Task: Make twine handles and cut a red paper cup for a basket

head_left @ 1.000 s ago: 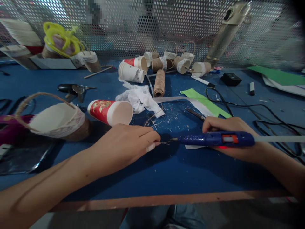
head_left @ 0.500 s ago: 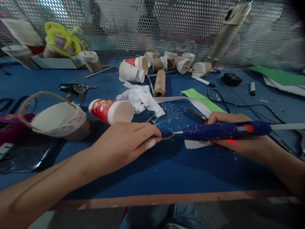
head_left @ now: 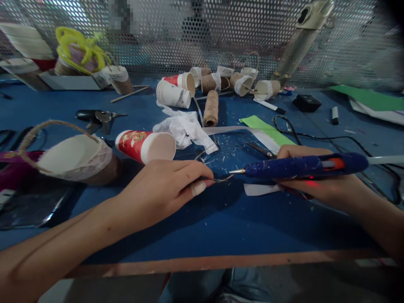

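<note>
Pinching a thin bit of twine over the blue tabletop, the left hand has thumb and finger closed on it. The right hand is wrapped around a blue glue gun, tip right by the twine's loose end, can't tell if they touch. Hands are apart. White strip lies below the gun, scissors just behind. Red cup crowds the left knuckles, but there's decent room toward the brown front edge, just tiny scraps.
</note>
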Available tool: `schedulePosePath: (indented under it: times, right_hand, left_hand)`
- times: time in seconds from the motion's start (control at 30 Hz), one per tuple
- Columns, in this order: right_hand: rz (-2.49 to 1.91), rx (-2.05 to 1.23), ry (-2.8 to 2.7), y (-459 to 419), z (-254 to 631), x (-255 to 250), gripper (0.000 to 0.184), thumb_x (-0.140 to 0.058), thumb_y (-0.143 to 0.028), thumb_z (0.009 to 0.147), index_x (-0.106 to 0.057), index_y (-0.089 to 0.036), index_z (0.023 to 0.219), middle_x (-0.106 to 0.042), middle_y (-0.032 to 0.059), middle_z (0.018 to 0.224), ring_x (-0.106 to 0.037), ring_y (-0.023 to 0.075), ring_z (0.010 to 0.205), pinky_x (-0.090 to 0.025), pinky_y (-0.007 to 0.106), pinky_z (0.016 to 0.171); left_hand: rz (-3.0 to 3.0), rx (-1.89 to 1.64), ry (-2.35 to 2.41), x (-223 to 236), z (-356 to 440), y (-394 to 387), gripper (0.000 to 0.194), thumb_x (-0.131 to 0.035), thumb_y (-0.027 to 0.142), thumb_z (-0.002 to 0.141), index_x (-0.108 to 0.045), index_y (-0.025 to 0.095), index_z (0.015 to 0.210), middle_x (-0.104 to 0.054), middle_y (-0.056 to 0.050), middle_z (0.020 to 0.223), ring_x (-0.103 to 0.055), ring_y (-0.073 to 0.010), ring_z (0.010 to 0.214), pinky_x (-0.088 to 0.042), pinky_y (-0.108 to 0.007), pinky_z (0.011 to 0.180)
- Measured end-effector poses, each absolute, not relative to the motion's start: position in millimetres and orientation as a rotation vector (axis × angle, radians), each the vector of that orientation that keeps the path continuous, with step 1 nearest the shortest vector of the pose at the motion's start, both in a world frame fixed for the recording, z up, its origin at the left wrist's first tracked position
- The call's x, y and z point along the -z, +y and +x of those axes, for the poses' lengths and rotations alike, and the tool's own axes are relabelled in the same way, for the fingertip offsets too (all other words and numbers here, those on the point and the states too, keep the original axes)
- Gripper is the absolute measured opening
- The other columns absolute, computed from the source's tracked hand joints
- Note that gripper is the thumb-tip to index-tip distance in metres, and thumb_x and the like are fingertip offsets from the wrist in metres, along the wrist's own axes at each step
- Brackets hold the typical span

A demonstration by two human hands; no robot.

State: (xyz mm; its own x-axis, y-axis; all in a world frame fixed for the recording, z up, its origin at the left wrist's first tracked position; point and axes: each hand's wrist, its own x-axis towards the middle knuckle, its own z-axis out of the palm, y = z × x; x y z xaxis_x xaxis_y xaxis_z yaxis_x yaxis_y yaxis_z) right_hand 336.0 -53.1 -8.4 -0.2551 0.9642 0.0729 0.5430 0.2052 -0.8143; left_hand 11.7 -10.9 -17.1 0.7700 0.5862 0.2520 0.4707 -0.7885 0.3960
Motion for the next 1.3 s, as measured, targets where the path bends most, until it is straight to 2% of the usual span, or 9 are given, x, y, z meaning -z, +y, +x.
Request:
schedulePosePath:
  times: [0.6, 0.8, 0.93, 1.13, 1.3]
  right_hand:
    - [-1.386, -0.813, -1.967, -53.6, 337.5, 6.3, 0.023, -0.077, -0.029, 0.081, -0.058, -0.023, 0.07, -0.057, -0.0055, 0.059, -0.049, 0.012, 0.054, -0.035, 0.026, 0.049]
    - [-1.398, -0.794, -1.975, -52.8, 337.9, 5.9, 0.024, -0.078, -0.029, 0.081, -0.057, -0.023, 0.07, -0.059, -0.0043, 0.062, -0.052, 0.013, 0.057, -0.036, 0.026, 0.05]
    - [-1.396, -0.774, -1.989, -52.1, 339.0, 5.9, 0.023, -0.077, -0.03, 0.082, -0.058, -0.023, 0.071, -0.06, -0.005, 0.062, -0.051, 0.0125, 0.055, -0.036, 0.025, 0.048]
    - [-1.385, -0.731, -2.012, -52.9, 340.0, 6.9, 0.019, -0.075, -0.032, 0.084, -0.061, -0.025, 0.074, -0.064, -0.0043, 0.063, -0.056, 0.0144, 0.058, -0.039, 0.027, 0.051]
    - [-1.362, -0.711, -2.022, -54.4, 337.9, 5.0, 0.013, -0.075, -0.025, 0.08, -0.063, -0.025, 0.075, -0.065, -0.0052, 0.064, -0.058, 0.0138, 0.058, -0.04, 0.026, 0.053]
  left_hand:
    - [2.693, -0.657, 0.802, 16.9, 9.6, -9.6, 0.013, -0.055, 0.02, 0.103, -0.067, 0.023, 0.108, -0.074, 0.002, 0.087, -0.068, -0.0153, 0.072, -0.05, -0.024, 0.073]
    - [2.679, -0.687, 0.831, 13.5, 9.0, -10.6, 0.014, -0.055, 0.019, 0.101, -0.067, 0.023, 0.107, -0.071, 0.003, 0.079, -0.064, -0.0136, 0.065, -0.052, -0.023, 0.074]
    - [2.681, -0.678, 0.841, 12.6, 10.8, -10.8, 0.014, -0.055, 0.016, 0.099, -0.066, 0.023, 0.104, -0.069, 0.005, 0.076, -0.059, -0.0114, 0.058, -0.049, -0.022, 0.068]
    - [2.627, -0.653, 0.863, 14.9, 10.1, -12.5, 0.013, -0.053, 0.017, 0.1, -0.063, 0.024, 0.106, -0.069, 0.005, 0.075, -0.06, -0.0118, 0.059, -0.043, -0.022, 0.059]
    - [2.467, -0.666, 0.936, 16.0, 12.1, -17.5, 0.014, -0.053, 0.018, 0.101, -0.063, 0.026, 0.106, -0.066, 0.009, 0.068, -0.058, -0.0096, 0.055, -0.039, -0.022, 0.056]
